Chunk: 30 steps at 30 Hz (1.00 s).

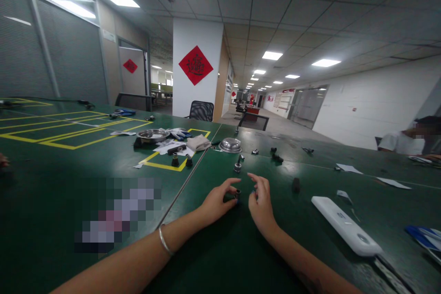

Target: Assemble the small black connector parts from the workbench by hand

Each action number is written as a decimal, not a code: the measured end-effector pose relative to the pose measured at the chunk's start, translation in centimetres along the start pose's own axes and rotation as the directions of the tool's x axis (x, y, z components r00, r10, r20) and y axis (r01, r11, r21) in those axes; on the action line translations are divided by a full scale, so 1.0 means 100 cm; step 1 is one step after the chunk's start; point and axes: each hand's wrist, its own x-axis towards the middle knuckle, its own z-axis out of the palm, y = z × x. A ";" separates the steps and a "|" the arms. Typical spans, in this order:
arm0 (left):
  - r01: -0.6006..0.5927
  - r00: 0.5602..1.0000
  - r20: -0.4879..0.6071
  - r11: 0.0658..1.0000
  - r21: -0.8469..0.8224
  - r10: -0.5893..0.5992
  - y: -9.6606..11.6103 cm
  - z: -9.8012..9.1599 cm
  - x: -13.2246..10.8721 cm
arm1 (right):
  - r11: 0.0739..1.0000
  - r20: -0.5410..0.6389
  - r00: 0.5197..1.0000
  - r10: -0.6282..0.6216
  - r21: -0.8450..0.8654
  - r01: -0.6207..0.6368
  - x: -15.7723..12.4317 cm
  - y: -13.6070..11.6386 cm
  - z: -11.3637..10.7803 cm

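A small dark metal cylinder (238, 194) is in the gap between the thumb and index finger of my left hand (218, 200). That hand has thumb and index finger spread; whether a fingertip touches the cylinder is unclear. Just right of it, my right hand (261, 203) is over the green table, its fingers curved, the index finger stretched forward and nothing visible in its grasp. Beyond both hands a metal fitting (237, 166) stands upright, with a smaller metal piece (241, 157) by its top. Farther back sits a shiny round metal dish (230, 145).
Dark fittings (276, 157) and a dark block (296, 185) lie to the right. A long white device (346, 225) is at front right. Left of the table seam are a metal tray (153, 134), gloves (179, 133), a cloth (199, 143) and yellow tape outlines. A person (401, 141) sits far right.
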 end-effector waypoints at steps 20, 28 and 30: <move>0.635 0.754 -0.479 0.315 0.705 -0.449 -0.008 -0.141 0.005 | 0.918 0.084 0.949 0.305 0.239 -0.317 -0.002 0.007 0.001; 0.562 0.819 -0.565 0.329 0.759 -0.097 0.001 -0.124 0.007 | 0.763 0.151 0.928 0.341 0.532 -0.367 0.026 -0.043 -0.017; 0.424 0.859 -0.504 0.432 0.796 0.087 0.018 -0.106 0.010 | 0.606 0.238 0.922 0.306 0.698 -0.382 0.033 -0.069 -0.030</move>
